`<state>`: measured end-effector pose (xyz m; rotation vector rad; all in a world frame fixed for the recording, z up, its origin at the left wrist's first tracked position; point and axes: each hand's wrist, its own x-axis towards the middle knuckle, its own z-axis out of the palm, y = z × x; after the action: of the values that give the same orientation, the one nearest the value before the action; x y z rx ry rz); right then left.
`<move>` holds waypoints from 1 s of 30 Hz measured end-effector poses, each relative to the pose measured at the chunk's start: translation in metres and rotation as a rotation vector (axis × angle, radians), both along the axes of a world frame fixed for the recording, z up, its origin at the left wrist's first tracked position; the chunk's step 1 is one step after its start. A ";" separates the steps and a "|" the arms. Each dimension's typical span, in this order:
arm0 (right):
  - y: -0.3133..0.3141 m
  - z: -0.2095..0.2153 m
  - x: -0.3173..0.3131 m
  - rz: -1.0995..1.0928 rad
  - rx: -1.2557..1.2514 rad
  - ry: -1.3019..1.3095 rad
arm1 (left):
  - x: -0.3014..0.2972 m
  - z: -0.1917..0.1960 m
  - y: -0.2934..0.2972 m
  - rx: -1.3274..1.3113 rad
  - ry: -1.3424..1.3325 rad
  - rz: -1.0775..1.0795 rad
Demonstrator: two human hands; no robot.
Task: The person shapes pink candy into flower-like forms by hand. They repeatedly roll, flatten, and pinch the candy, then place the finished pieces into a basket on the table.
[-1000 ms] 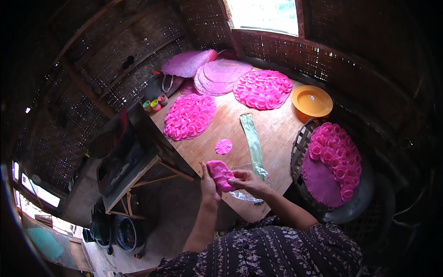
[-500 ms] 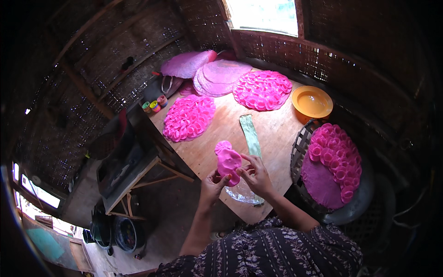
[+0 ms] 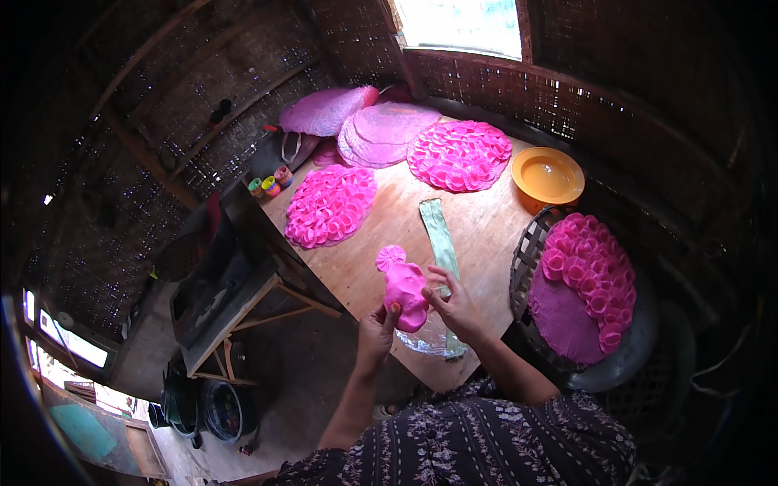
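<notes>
Above the near part of the wooden table, my left hand (image 3: 378,328) grips a smooth, bright pink lump of dough (image 3: 405,296) by its lower left side. My right hand (image 3: 455,306) is at the lump's right edge, fingers apart, thumb close to the dough; whether the thumb touches it I cannot tell. Just past the lump's top is a small round pink disc (image 3: 391,257) with folds running out from its middle. A pale green strip (image 3: 438,235) lies on the table beyond my right hand. Partly under my hands is a clear shiny sheet (image 3: 425,343).
Two round mats of pink petal-like pieces (image 3: 331,206) lie on the table (image 3: 397,202). Behind them are flat pink rounds (image 3: 389,134). An orange basin (image 3: 548,176) stands at the right, above a basket (image 3: 527,271) bearing a half-covered pink round (image 3: 567,316). Small colourful tubs (image 3: 269,186) are far left.
The lump has shifted slightly down and right. The small disc now shows its round, folded face. My right fingers have spread and come away from the lump's lower edge.
</notes>
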<state>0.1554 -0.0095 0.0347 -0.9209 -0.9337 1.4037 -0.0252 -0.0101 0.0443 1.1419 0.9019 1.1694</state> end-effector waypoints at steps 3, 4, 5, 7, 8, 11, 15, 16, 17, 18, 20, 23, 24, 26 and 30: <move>-0.011 0.018 0.002 -0.381 0.404 -0.629 | -0.002 0.000 0.003 0.051 0.040 0.003; -0.014 0.023 0.004 -0.489 0.554 -0.816 | -0.003 0.001 0.004 0.040 0.048 0.012; -0.018 0.028 0.004 -0.483 0.576 -0.904 | -0.003 0.002 0.004 0.047 0.060 -0.023; -0.022 0.036 0.002 -0.464 0.601 -1.056 | -0.003 0.006 0.004 0.069 0.086 -0.050; -0.022 0.039 0.002 -0.453 0.622 -1.080 | -0.002 0.008 0.004 0.063 0.089 -0.056; -0.022 0.044 0.000 -0.451 0.618 -1.172 | 0.001 0.016 0.002 0.080 0.140 -0.050; -0.022 0.042 -0.002 -0.463 0.645 -1.216 | 0.000 0.024 -0.002 0.203 0.344 -0.022; -0.022 0.041 -0.003 -0.456 0.648 -1.227 | 0.000 0.024 -0.002 0.237 0.394 -0.012; -0.022 0.039 -0.003 -0.451 0.651 -1.238 | -0.001 0.024 -0.002 0.248 0.410 -0.009; -0.021 0.037 -0.003 -0.448 0.639 -1.215 | -0.001 0.022 -0.002 0.260 0.427 -0.007; -0.017 0.032 -0.003 -0.444 0.639 -1.169 | -0.003 0.019 -0.001 0.230 0.355 -0.013; -0.008 0.022 0.000 -0.141 0.217 -0.348 | -0.011 0.014 0.004 0.130 0.134 0.011; -0.007 0.019 0.001 -0.078 0.196 -0.095 | -0.015 0.013 0.006 0.112 0.088 0.052; -0.010 0.013 0.000 0.117 0.316 -0.219 | -0.025 0.014 0.009 0.047 -0.051 0.102; -0.038 0.006 -0.026 0.254 0.333 -0.490 | -0.039 0.017 0.013 0.025 -0.174 0.160</move>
<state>0.1296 -0.0474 0.0407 -0.9288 -1.6486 1.1935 -0.0647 0.0032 0.0617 0.9850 0.8580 1.3911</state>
